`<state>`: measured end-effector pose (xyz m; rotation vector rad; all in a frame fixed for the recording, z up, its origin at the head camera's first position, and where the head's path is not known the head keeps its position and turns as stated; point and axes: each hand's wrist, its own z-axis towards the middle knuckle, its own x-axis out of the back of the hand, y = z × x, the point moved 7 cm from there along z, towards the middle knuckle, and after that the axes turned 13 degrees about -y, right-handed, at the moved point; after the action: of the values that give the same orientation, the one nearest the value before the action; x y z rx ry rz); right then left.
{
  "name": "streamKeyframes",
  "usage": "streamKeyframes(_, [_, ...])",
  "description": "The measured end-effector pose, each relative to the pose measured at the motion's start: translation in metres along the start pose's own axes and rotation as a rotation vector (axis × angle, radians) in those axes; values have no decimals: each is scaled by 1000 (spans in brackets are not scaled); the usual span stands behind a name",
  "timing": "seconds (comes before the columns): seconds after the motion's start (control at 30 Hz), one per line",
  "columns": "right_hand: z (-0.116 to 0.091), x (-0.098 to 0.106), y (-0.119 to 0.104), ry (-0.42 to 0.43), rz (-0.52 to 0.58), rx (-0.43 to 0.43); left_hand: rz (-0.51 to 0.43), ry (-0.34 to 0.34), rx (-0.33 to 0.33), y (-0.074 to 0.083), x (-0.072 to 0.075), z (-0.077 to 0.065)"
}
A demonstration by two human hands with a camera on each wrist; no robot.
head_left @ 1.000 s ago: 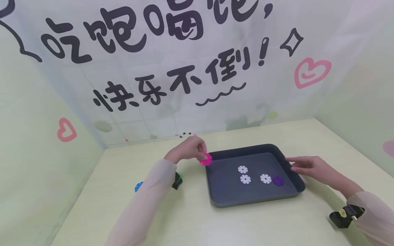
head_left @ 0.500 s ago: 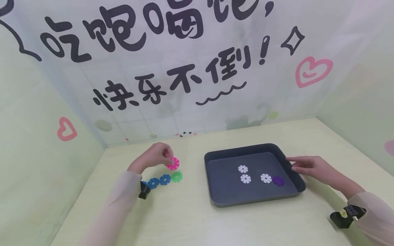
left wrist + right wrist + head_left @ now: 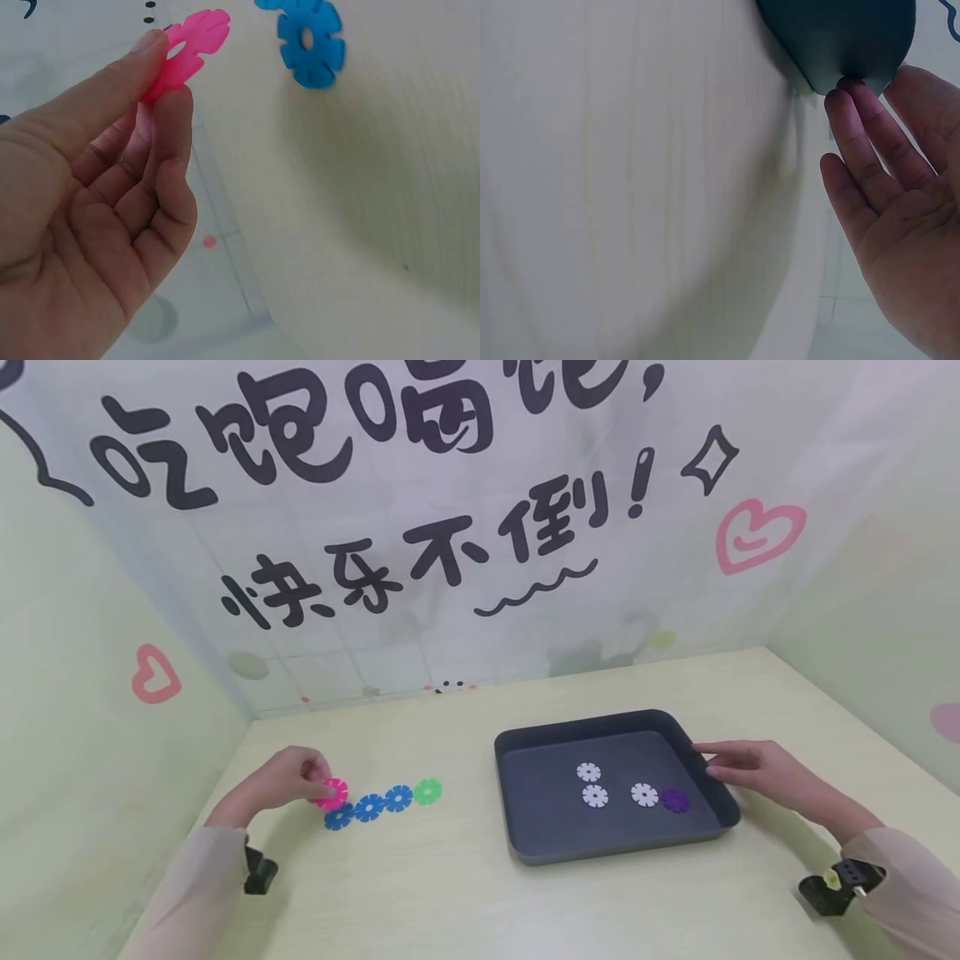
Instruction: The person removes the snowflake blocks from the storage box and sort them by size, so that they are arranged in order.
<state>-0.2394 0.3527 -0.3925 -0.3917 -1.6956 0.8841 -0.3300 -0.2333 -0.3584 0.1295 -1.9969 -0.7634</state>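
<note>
My left hand [image 3: 288, 781] pinches a pink snowflake disc [image 3: 332, 793] between thumb and fingers, at the left of the table. In the left wrist view the pink disc [image 3: 196, 46] is tilted, clear of the tabletop. Just below it in the head view begins a row of blue snowflake discs [image 3: 369, 807], with a green disc [image 3: 427, 791] at its right end. My right hand [image 3: 765, 770] touches the right side of a dark grey tray [image 3: 555, 847], fingers nearly straight. In the right wrist view fingertips [image 3: 840, 101] rest against the tray's outer wall [image 3: 847, 45].
Inside the tray lie white discs [image 3: 588, 772] and a purple disc [image 3: 675, 801]. The pale tabletop [image 3: 420, 893] meets a printed backdrop [image 3: 375, 652] behind and side panels at left and right. A black wrist camera [image 3: 258, 870] hangs below the left wrist.
My left hand has carried the pink disc leftward, from the tray's left rim past the green disc to the blue row's left end. My right hand and the tray stay put.
</note>
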Motion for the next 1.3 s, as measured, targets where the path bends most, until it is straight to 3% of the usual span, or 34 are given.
streamKeyframes(0.23, [1, -1, 0, 8, -13, 10, -56, -20, 48, -37, -5, -20])
streamKeyframes(0.47, [0, 0, 1, 13, -16, 8, -102, -7, 87, -59, -12, -19])
streamKeyframes(0.97, [0, 0, 3, 3, -12, -3, -56, 21, 84, -66, -21, -16])
streamKeyframes(1.3, [-1, -1, 3, 9, 6, 13, -69, 67, 131, -75, -22, -12])
